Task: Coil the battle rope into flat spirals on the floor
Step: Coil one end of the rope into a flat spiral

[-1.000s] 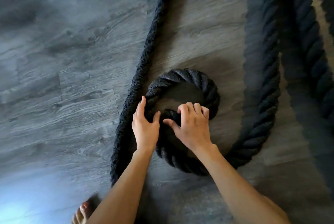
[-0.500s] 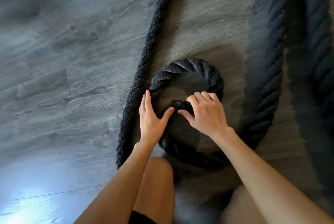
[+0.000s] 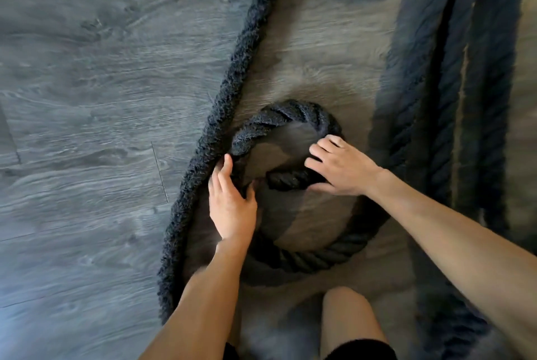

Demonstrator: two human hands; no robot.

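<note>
My right hand (image 3: 343, 169) grips the battle rope (image 3: 286, 179) end at the loop's centre on the floor (image 3: 87, 98); my left hand (image 3: 232, 202) lies open against the first turn. I should pin the centre flat and press that turn snug.

The battle rope (image 3: 279, 118) is thick twisted fibre, dark and matt, its strands fuzzy and rough, most plainly along the length running from upper centre to lower left of the frame. The floor (image 3: 87, 98) looks like grey wood-grain plank, smooth, with a faint sheen at the lower left where light falls on it. At the bottom edge, dark matt cloth (image 3: 360, 349) covers part of a bare leg
</note>
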